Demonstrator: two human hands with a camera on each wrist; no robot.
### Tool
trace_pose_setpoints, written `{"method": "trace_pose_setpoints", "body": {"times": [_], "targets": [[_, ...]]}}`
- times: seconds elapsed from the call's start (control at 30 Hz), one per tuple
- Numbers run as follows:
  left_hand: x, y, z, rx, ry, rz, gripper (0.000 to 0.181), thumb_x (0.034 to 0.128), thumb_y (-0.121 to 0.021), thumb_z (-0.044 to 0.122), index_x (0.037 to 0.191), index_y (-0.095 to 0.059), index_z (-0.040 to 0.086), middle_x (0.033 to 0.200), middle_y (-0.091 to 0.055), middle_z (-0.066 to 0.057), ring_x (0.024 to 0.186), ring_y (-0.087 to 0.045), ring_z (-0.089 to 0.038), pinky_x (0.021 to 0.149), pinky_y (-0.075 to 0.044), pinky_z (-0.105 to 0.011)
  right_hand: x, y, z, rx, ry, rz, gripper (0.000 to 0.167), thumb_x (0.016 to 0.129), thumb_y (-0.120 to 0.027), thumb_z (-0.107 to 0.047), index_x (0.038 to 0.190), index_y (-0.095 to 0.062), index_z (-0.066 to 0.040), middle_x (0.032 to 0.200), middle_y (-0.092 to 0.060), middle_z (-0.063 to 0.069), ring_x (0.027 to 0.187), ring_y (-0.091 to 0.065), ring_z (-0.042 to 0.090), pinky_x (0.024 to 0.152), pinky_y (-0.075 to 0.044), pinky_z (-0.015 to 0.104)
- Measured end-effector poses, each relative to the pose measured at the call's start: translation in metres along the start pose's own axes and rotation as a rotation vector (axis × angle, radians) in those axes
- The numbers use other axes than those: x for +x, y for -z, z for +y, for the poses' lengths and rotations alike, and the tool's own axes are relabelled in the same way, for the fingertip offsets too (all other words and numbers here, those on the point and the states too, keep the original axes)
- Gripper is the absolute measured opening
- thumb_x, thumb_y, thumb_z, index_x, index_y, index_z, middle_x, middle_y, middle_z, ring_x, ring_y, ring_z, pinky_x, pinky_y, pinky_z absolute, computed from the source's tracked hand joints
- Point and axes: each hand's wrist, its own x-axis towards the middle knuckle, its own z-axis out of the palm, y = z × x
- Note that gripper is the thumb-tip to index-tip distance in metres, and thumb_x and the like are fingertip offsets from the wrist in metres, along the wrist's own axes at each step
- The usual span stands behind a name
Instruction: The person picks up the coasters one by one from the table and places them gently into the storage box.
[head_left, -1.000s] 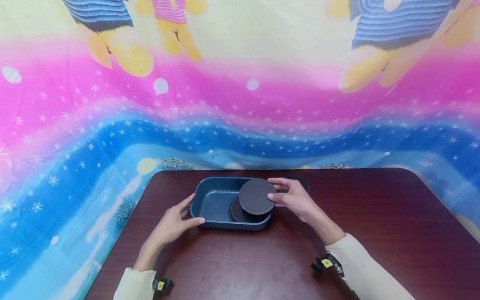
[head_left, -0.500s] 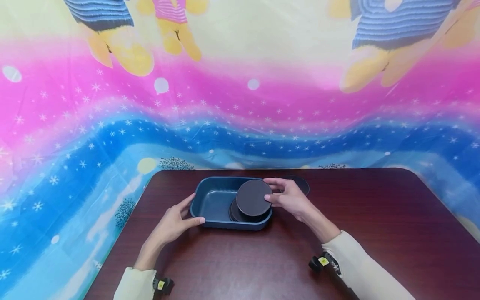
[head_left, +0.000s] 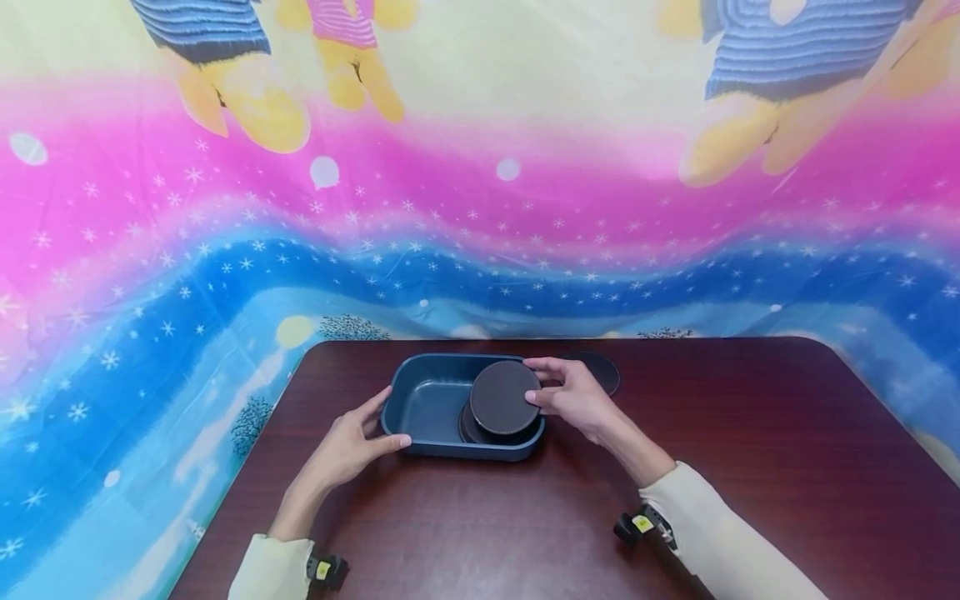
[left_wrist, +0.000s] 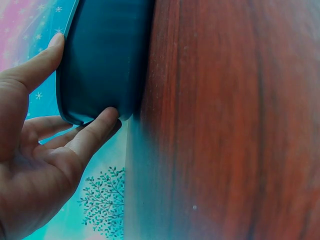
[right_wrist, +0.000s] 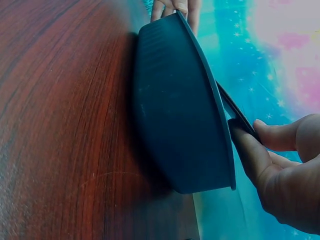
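Observation:
A deep blue rectangular baking dish (head_left: 427, 408) stands on the table. My left hand (head_left: 348, 446) holds its left end, with the thumb at the near rim and the fingers against the outer end wall. Pinched between thumb and fingers of my right hand (head_left: 573, 396) is a dark brown round coaster (head_left: 504, 397). It is tilted over the right part of the dish, and the right wrist view shows its thin edge (right_wrist: 237, 107) above the rim. Beneath it, more dark round coasters (head_left: 467, 427) lie in the dish, mostly hidden; how many I cannot tell.
Another dark round piece (head_left: 603, 372) lies on the table behind my right hand, partly covered by it. The brown wooden table (head_left: 480, 525) ends at the back against a printed cloth (head_left: 480, 208). Cameras (head_left: 633, 527) are strapped to both wrists.
My right hand has moved a little to the left with the pinched coaster, which now sits more squarely over those in the dish. The left hand and the dish have stayed in place.

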Motion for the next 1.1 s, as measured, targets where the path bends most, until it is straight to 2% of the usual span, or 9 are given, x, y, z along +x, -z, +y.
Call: {"method": "trace_pose_setpoints", "body": {"times": [0.27,0.67,0.93,1.1], "targets": [[0.0,0.0,-0.001,-0.006,0.003,0.006,0.098,0.0931,-0.086,0.036,0.17,-0.031,0.011,0.169,-0.042,-0.023,0.147,-0.053,-0.044,0.109,-0.056,-0.053,0.0,-0.004,0.0,-0.051,0.01,0.008,0.056,0.102,-0.069,0.001,0.156,-0.055,-0.005,0.142,-0.064,0.027,0.118,-0.076,0.029,0.094,-0.066,0.043],[0.0,0.0,-0.001,-0.002,-0.008,0.0,0.097,0.0935,-0.086,0.036,0.17,-0.031,0.011,0.17,-0.041,-0.023,0.147,-0.053,-0.045,0.108,-0.057,-0.053,0.001,-0.011,0.001,-0.102,0.033,0.004,0.055,0.101,-0.069,0.002,0.154,-0.057,-0.003,0.136,-0.066,0.025,0.11,-0.078,0.023,0.092,-0.066,0.041],[0.0,0.0,-0.002,0.0,-0.014,0.002,0.097,0.0933,-0.086,0.035,0.17,-0.032,0.01,0.17,-0.041,-0.023,0.146,-0.054,-0.044,0.109,-0.057,-0.052,-0.002,-0.014,-0.002,-0.246,0.09,0.032,0.049,0.1,-0.074,-0.004,0.147,-0.063,-0.001,0.142,-0.069,0.023,0.128,-0.072,0.035,0.099,-0.064,0.041],[0.0,0.0,-0.002,-0.002,-0.009,-0.001,0.097,0.0936,-0.086,0.035,0.17,-0.032,0.01,0.17,-0.041,-0.024,0.147,-0.053,-0.045,0.109,-0.057,-0.053,-0.005,-0.013,-0.006,-0.342,0.158,0.064,0.044,0.099,-0.078,-0.011,0.142,-0.069,-0.005,0.146,-0.068,0.021,0.136,-0.066,0.039,0.107,-0.057,0.047]]}}
